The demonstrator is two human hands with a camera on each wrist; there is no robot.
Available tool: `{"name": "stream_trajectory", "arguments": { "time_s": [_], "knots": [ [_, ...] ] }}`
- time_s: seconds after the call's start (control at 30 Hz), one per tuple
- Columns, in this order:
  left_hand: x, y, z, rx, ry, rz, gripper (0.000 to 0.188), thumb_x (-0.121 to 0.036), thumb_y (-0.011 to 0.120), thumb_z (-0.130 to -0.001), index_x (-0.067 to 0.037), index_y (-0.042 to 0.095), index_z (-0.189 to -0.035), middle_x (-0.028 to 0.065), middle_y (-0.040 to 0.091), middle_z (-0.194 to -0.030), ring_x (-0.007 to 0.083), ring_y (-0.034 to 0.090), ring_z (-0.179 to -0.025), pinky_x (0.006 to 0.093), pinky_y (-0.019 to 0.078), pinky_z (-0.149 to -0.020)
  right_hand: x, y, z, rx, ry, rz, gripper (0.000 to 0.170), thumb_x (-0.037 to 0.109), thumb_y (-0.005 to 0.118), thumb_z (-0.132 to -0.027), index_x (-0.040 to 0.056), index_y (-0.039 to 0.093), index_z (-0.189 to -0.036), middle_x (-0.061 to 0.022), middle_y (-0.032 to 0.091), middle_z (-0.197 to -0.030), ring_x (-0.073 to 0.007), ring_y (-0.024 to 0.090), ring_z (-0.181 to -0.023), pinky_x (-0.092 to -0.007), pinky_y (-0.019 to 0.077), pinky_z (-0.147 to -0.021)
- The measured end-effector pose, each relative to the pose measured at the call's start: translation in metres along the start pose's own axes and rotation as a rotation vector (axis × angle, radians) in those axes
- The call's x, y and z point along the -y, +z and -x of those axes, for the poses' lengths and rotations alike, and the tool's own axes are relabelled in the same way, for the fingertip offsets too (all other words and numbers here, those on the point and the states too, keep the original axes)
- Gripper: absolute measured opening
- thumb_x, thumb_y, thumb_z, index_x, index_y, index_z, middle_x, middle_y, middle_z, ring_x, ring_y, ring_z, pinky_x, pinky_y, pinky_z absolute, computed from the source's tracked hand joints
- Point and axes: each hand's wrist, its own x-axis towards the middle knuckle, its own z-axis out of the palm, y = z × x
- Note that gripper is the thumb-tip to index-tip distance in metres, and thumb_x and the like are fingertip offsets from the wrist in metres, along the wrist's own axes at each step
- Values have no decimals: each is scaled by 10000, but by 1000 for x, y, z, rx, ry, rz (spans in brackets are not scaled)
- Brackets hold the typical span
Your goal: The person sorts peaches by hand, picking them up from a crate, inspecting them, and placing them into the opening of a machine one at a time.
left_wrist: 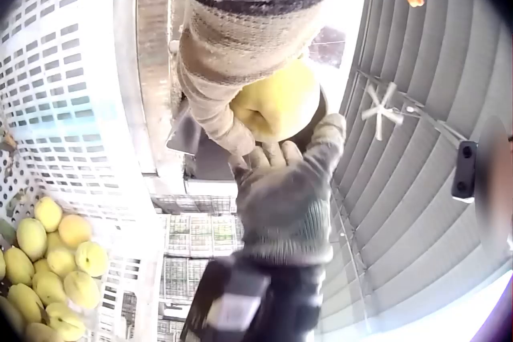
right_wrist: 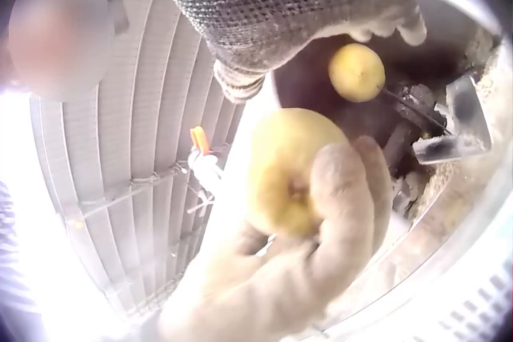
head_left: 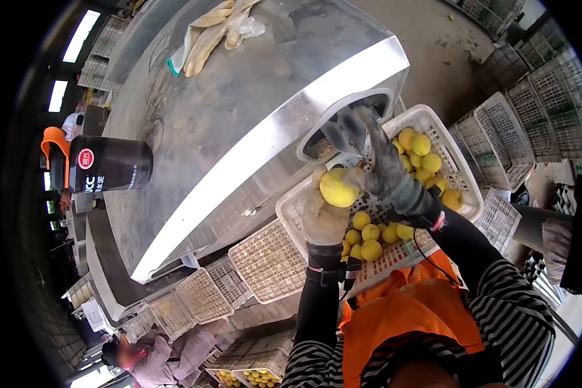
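Observation:
A yellow fruit (head_left: 338, 187) is gripped by my beige-gloved left hand (head_left: 324, 216), with thumb and fingers round it in the right wrist view. My grey-gloved right hand (head_left: 394, 181) is just beside that fruit, its fingers (head_left: 370, 126) extended over the opening (head_left: 324, 143) in the metal table's side. In the left wrist view the right hand (left_wrist: 287, 202) is close below the held fruit (left_wrist: 279, 103); contact is unclear. The right wrist view shows another yellow fruit (right_wrist: 357, 72) over the dark opening, below the right hand (right_wrist: 296, 17); whether they touch cannot be told.
White crates of yellow fruit (head_left: 371, 250) lie below and right of the hands. Gloves (head_left: 215, 33) and a dark mug with an orange handle (head_left: 113, 165) are on the metal table (head_left: 239, 84). Empty crates (head_left: 268, 258) line its edge; a person (head_left: 168, 359) is at lower left.

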Motion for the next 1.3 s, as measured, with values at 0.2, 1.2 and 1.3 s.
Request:
{"name": "stream_trajectory", "arguments": {
  "time_s": [0.2, 1.2, 1.3],
  "knots": [
    [-1, 33, 2, -110, -52, -147, 576, -227, 675, -799, 28, 504, -1286, 188, 550, -1269, 297, 573, -1133, 391, 485, -972, 27, -1, 48, -37, -140, -211, 1015, 365, 816, -640, 17, 294, -1438, -250, 393, -1403, -422, 386, -1306, -486, 313, -1088],
    [122, -294, 59, -373, -704, -2168, 563, -394, 704, -752, -26, 582, -1159, 175, 618, -1148, 297, 596, -1073, 362, 483, -893, -170, 277, 233, 1017, 569, 221, 756, 390, 707, -745, 71, 434, -1373, -199, 552, -1270, -330, 531, -1186, -420, 442, -969],
    [114, -279, 45, -483, -583, -2184, 562, -418, 716, -740, 11, 625, -1092, 167, 666, -1038, 270, 663, -891, 323, 519, -791, -154, 240, 230, 387, 143, 259, 726, 277, 750, -689, 57, 441, -1309, -171, 520, -1250, -310, 514, -1139, -394, 429, -975]
  ]
}}
